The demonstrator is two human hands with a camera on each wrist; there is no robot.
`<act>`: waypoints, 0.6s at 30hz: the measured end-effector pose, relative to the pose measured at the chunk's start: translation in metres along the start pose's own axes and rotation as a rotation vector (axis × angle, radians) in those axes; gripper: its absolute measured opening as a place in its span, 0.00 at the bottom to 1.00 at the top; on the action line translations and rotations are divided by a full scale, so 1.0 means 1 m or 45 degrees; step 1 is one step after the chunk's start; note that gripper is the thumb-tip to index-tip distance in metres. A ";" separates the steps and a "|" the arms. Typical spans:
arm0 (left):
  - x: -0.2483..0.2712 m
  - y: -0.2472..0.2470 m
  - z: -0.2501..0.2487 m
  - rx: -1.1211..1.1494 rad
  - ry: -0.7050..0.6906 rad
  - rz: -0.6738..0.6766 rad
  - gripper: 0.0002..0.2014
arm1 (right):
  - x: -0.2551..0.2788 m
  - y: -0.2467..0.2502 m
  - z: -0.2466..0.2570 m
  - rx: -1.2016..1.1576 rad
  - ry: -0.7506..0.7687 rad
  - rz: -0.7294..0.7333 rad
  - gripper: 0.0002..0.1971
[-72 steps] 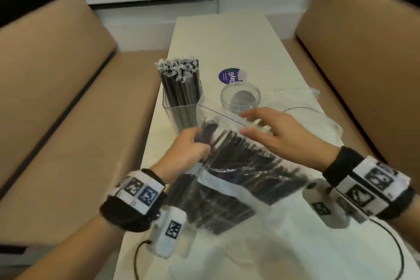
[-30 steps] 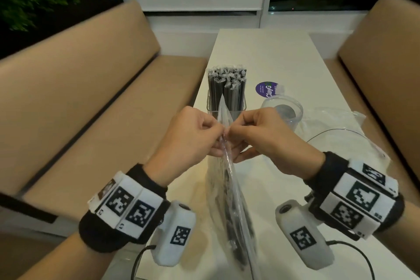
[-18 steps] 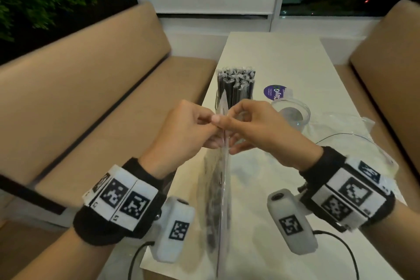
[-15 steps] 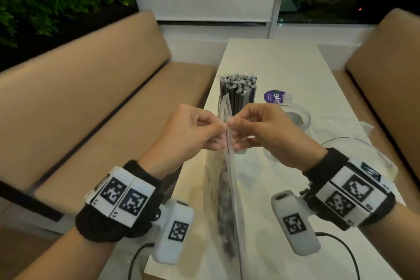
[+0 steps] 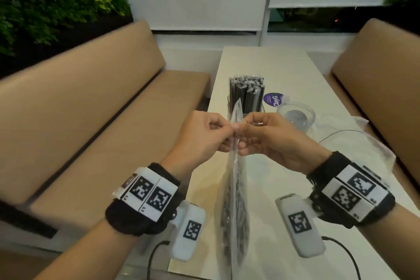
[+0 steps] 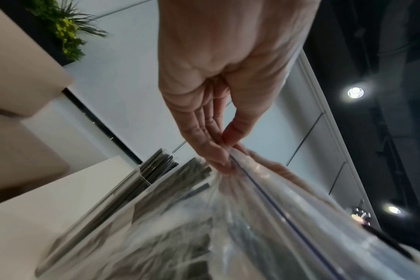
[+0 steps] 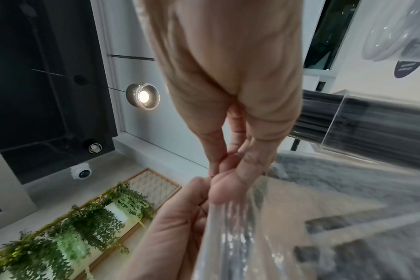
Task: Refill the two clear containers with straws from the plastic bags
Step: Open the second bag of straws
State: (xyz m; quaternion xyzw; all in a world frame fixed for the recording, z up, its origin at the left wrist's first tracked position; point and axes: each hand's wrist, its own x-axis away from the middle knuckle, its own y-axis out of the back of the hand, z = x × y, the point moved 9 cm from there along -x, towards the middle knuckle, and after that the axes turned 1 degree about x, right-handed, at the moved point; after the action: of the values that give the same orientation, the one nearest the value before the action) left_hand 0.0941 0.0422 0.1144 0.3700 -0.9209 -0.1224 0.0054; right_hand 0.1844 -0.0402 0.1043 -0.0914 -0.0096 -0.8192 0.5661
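Note:
A clear plastic bag [image 5: 234, 200] of dark straws hangs edge-on above the table's near end. My left hand [image 5: 204, 136] and right hand [image 5: 261, 136] both pinch its sealed top edge, fingertips almost touching. The left wrist view shows thumb and fingers [image 6: 218, 151] nipping the bag's strip [image 6: 264, 193]. In the right wrist view my right fingers [image 7: 228, 170] pinch the bag [image 7: 300, 236] against the other hand. Behind the hands stands a square clear container [image 5: 246, 95] packed with dark wrapped straws. A round clear container [image 5: 296, 116] sits to its right; it looks empty.
A purple round sticker [image 5: 273, 99] lies on the white table [image 5: 268, 63]. A second crumpled clear bag [image 5: 354, 138] lies at the table's right side. Tan benches [image 5: 91, 120] flank the table on both sides, with plants at the far left.
The bag was lying flat under my hands; it now hangs upright, pinched at the top by both hands. In the last half second the hands have barely shifted.

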 end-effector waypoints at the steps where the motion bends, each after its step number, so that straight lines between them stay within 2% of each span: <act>1: 0.002 -0.001 0.000 -0.040 -0.016 -0.010 0.11 | 0.002 0.000 -0.002 -0.004 0.006 -0.019 0.05; 3: 0.005 -0.004 0.000 -0.119 -0.040 -0.012 0.11 | 0.006 0.001 0.000 0.070 0.064 -0.092 0.05; 6: 0.005 0.014 -0.003 -0.210 -0.076 -0.123 0.08 | 0.018 0.018 0.018 0.496 0.276 -0.372 0.06; 8: 0.007 0.030 -0.015 -0.452 -0.249 -0.210 0.03 | 0.027 0.028 0.030 0.784 0.372 -0.533 0.08; 10: 0.018 0.024 -0.032 -0.804 -0.503 -0.144 0.10 | 0.031 0.026 0.036 0.887 0.399 -0.566 0.08; 11: 0.024 0.012 -0.036 -0.952 -0.585 -0.070 0.14 | 0.032 0.020 0.037 0.890 0.411 -0.545 0.08; 12: 0.026 0.000 -0.034 -1.042 -0.590 0.012 0.16 | 0.031 0.013 0.039 0.893 0.430 -0.528 0.09; 13: 0.027 -0.010 -0.029 -1.075 -0.545 0.099 0.14 | 0.031 0.007 0.042 0.913 0.470 -0.536 0.09; 15: 0.021 -0.018 -0.008 -1.034 -0.269 0.239 0.09 | 0.034 0.000 0.051 1.093 0.560 -0.669 0.08; 17: 0.013 -0.021 0.012 -0.846 -0.014 0.305 0.21 | 0.036 -0.007 0.052 1.420 0.546 -0.820 0.08; 18: 0.010 -0.024 0.013 -0.758 0.003 0.300 0.26 | 0.032 -0.011 0.044 1.583 0.456 -0.821 0.13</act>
State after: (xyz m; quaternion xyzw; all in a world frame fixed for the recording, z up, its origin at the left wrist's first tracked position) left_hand 0.1014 0.0214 0.0955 0.2432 -0.8811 -0.3847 0.1287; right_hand 0.1690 -0.0606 0.1538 0.3907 -0.4075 -0.7908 0.2365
